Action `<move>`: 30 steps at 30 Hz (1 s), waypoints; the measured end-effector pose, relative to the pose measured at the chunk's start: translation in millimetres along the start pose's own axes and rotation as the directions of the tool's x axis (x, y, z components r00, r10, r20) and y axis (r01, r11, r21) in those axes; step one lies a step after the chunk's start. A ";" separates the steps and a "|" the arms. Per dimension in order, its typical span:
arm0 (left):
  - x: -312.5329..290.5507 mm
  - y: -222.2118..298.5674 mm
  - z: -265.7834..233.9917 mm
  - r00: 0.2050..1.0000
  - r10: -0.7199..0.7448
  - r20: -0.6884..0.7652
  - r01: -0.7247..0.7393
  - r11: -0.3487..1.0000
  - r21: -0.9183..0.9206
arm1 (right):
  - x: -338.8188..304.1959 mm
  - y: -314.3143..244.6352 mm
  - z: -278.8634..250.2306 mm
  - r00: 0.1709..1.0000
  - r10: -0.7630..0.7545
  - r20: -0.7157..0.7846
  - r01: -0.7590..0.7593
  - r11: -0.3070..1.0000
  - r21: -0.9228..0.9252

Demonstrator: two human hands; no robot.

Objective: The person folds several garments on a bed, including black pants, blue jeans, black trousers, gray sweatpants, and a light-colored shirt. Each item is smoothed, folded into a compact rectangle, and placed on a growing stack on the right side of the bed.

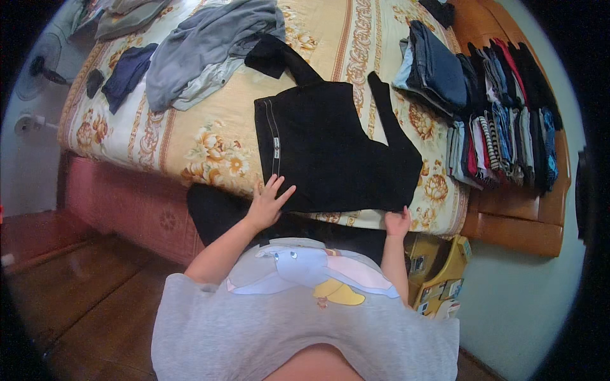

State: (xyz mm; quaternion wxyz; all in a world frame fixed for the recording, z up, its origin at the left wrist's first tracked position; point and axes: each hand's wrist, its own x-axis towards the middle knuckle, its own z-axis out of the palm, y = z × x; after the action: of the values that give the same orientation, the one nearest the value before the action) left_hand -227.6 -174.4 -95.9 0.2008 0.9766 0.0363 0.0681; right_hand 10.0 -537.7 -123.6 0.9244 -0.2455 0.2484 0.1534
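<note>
A black long-sleeved top lies spread on the bed, its hem toward the left with a pale stitched strip and a small label. One sleeve sticks out at the far side; the other bends back at the right. My left hand rests flat on the near hem corner, fingers apart. At the near right edge of the top, my right hand pinches the black fabric between thumb and fingers.
Grey garments and a dark blue garment lie at the far left of the flowered bed cover. Folded jeans lie at the right, beside rows of folded clothes on the wooden headboard. A fan stands at the left.
</note>
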 end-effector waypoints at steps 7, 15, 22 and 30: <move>35.3 -55.1 -86.0 0.917 0.369 -0.153 -0.361 0.929 0.078 | 52.2 13.2 89.8 0.996 0.017 0.090 -0.001 0.985 -0.174; 19.2 -119.2 -264.4 0.848 0.514 -0.133 -0.333 0.710 0.620 | 109.8 61.1 148.4 0.986 0.137 -0.094 -0.148 0.980 -0.131; -74.8 -259.9 -181.7 0.958 -0.284 0.034 0.216 0.796 0.566 | 103.7 81.2 140.5 0.954 0.228 0.196 -0.164 0.940 -0.298; 17.0 -78.0 -92.8 0.933 -0.194 -0.304 0.230 0.970 0.086 | 107.5 84.5 138.0 0.992 0.056 -0.116 -0.126 0.591 -0.796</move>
State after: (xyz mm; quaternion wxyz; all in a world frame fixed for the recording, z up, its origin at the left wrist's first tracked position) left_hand -227.9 -65.3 -40.4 0.1403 0.9563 0.1748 0.1878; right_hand 117.9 -376.9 -108.7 0.6960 -0.6271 0.2012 0.2861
